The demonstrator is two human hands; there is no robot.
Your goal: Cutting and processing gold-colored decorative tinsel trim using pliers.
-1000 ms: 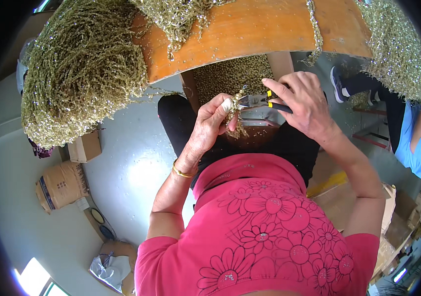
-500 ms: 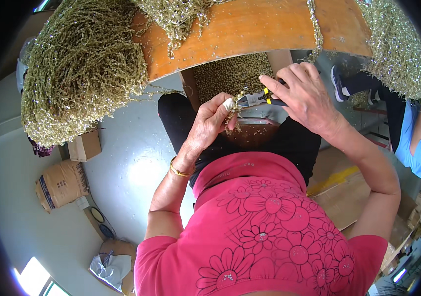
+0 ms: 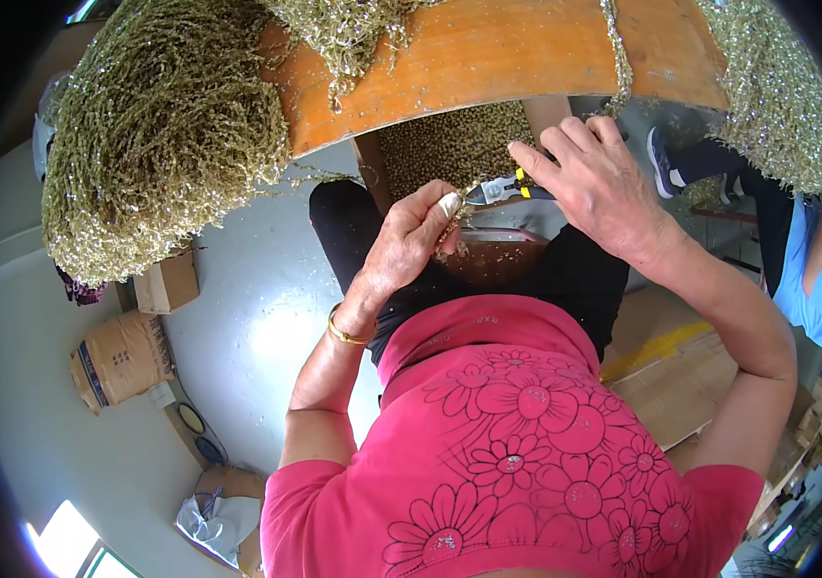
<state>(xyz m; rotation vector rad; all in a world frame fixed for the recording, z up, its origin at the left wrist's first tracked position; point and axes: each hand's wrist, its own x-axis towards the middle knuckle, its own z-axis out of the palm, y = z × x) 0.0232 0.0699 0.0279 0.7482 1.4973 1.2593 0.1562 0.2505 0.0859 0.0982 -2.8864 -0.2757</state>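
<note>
Since the earlier frames, the right hand [image 3: 604, 188] has been carried slightly rightward and the cutters [image 3: 505, 187] turned so that their tip now meets the left hand [image 3: 409, 241].

The orange table [image 3: 488, 67] is draped with gold beaded strands, the largest heap [image 3: 160, 144] hanging off its left end. Below its edge, a dark basin [image 3: 498, 260] is rested on the lap, with clipped bits inside.

A short strand piece [image 3: 453, 226] is pinched in the clenched left hand, whose forefinger is wrapped in tape. The cutters are gripped in the closed right hand, the yellow handles mostly covered.

For a clean cut, the strand would best be kept taut and held over the basin, the tip placed close to the pinch yet clear of the taped finger, and the handles squeezed once, firmly.
</note>
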